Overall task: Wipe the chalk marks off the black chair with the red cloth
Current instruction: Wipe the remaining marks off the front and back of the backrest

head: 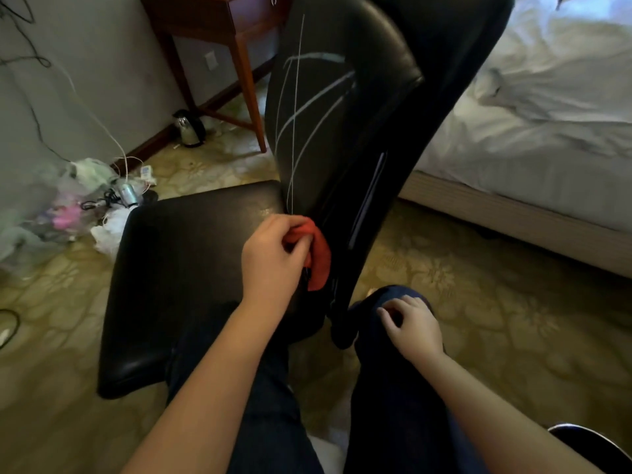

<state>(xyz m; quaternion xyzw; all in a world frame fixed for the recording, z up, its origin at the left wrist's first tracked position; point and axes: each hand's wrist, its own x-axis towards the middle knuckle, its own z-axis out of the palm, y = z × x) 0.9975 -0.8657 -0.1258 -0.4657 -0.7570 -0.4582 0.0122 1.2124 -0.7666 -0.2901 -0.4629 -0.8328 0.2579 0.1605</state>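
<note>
The black chair (191, 268) stands in front of me, its seat at centre left and its backrest rising to the top. Several white chalk marks (307, 107) cross the backrest, long lines and a broad smear near the top. My left hand (273, 258) grips the bunched red cloth (319, 258) at the foot of the backrest, where it meets the seat. The cloth hangs down against the chair. My right hand (412, 328) rests on my right knee with loosely curled fingers and holds nothing.
A wooden desk (219, 25) stands behind the chair at the top. A metal kettle (188, 130) sits on the floor by the wall. Plastic bags, cables and litter (85, 200) lie at the left. A bed with white sheets (547, 114) fills the right side.
</note>
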